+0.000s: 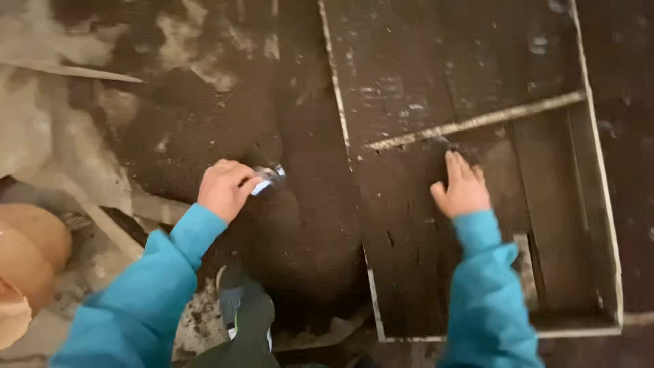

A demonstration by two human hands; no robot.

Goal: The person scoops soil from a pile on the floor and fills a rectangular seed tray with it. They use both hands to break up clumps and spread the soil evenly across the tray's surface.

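Your dark shoe and teal sleeves sit closest, with dark soil and a wooden frame beyond.

Start at the far left: rounded tan clay shapes lie well out from your left hand, past pale debris on the floor. That hand's grip is curled shut around a small silvery-blue tool, whose tip pokes out just to the right of the knuckles and rests on the mound of dark soil. Keep the grip firm and low, I'd judge, so the tip stays in the soil. Further right, your right hand lies flat, grip open and empty, fingers pressed on the soil inside the wooden frame, just below its pale cross-bar. Even, steady pressure there seems best.
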